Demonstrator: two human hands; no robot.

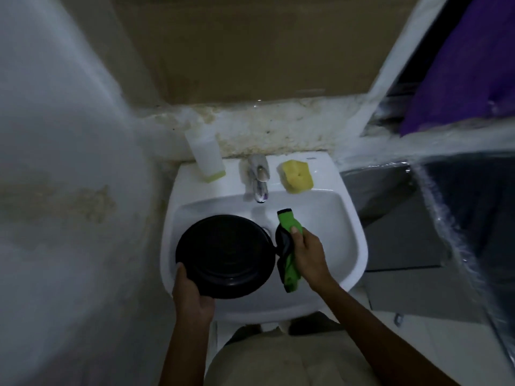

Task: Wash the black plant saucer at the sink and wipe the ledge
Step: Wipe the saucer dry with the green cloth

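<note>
Room: dim, narrow washroom corner, where a white sink (356, 238) sits against a stained ledge (278, 126), with blotched walls on either side.
Saucer place: we hold the black plant saucer (224, 256) over the left half of the basin. Its near edge is above the sink's front-left rim, and it is tilted up toward us.
Left grip: our left hand (192, 293) grips the saucer's near-left rim, thumb over the edge and fingers underneath.
Right grip: our right hand (309, 254) is closed round a green-and-black cloth (289, 227), which touches the saucer's right edge over the middle of the basin.
Done so far: very little, we judge. The saucer is at the sink and the cloth is in hand, but we see no stream from the tap (259, 179) and no suds anywhere.
Left to do: wetting, scrubbing and rinsing the saucer, then wiping the ledge, which looks yellowed and mottled along its whole length behind the sink's back edge.
Supplies: a white bottle (206, 154) stands at the sink's back-left corner and a yellow sponge (296, 176) lies at its back-right corner, both well apart from our hands.
Saucer look: round, shallow and matte black, with a raised rim and concentric rings on the face turned to us.
Unclear: we cannot tell whether that face is the inside or the underside. The light is also too low for us to judge dirt or wetness on it.
</note>
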